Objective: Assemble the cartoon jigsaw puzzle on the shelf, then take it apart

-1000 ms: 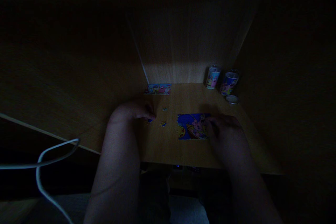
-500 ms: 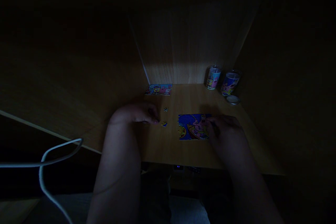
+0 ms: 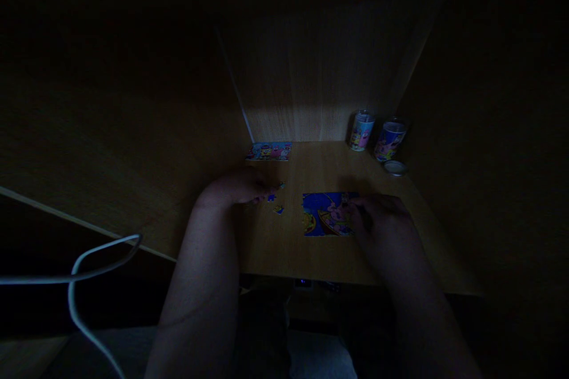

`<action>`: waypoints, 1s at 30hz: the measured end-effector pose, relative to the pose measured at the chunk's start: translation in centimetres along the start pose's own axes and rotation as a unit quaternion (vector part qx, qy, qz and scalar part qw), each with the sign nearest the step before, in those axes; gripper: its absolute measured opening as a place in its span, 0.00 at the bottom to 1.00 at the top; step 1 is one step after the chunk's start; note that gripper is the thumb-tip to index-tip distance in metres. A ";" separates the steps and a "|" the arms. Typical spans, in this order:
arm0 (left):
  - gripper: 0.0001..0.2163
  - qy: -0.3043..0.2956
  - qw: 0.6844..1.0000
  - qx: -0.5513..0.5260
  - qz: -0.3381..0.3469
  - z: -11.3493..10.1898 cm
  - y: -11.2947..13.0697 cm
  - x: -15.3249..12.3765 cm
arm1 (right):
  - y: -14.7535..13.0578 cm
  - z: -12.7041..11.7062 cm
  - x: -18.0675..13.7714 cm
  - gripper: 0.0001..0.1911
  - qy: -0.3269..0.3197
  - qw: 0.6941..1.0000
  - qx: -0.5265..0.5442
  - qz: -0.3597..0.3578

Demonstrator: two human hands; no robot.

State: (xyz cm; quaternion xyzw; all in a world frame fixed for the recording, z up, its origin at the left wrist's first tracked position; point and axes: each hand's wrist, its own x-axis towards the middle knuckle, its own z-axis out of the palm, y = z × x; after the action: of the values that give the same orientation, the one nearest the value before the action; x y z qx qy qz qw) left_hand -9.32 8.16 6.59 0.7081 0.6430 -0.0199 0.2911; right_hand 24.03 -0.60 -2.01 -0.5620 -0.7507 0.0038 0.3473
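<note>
My left hand (image 3: 249, 186) has its fingers drawn together low over the wooden tabletop. Its fingertips reach a small puzzle piece (image 3: 281, 185), which they partly cover. Just below them lies a blue puzzle piece (image 3: 271, 197), and nearer to me is a yellow-and-blue piece (image 3: 278, 209). My right hand (image 3: 381, 219) is closed at the right end of a mostly joined jigsaw puzzle (image 3: 322, 214) with a blue cartoon picture. Thumb and finger meet on it, and the hand hides its right edge. The puzzle's left edge is uneven.
A second cartoon puzzle (image 3: 269, 151) lies at the back left. Two clear cans with cartoon prints, a light blue can (image 3: 361, 131) and a dark blue can (image 3: 390, 141), stand back right beside a round lid (image 3: 395, 167). A white cable (image 3: 73, 278) loops at the left.
My left hand has moved away from me and slightly right, from beside the yellow-and-blue piece to the farther one. The blue piece now shows beneath it. My right hand has stayed put.
</note>
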 end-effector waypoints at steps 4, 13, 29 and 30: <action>0.14 0.005 0.998 -0.047 0.043 0.1 -0.4 0.1 | -0.1 -0.1 0.0 0.10 0.004 1.000 0.006 -0.007; 0.07 -0.005 0.992 -0.064 0.112 1.0 -0.3 1.1 | -0.4 0.0 0.2 0.10 0.004 0.999 0.007 -0.040; 0.07 0.005 0.972 -0.110 0.208 3.0 2.1 2.7 | -0.5 0.3 0.2 0.11 -0.047 0.998 0.028 -0.033; 0.07 0.008 0.971 -0.110 0.211 3.0 2.2 2.7 | -0.5 0.4 0.2 0.11 -0.050 0.998 0.030 -0.033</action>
State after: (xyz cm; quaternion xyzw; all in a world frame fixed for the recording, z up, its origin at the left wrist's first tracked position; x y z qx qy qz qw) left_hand -5.83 9.23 3.83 0.7913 0.4798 0.1181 0.3600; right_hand 23.39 -0.51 -2.00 -0.5252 -0.7851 0.0426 0.3256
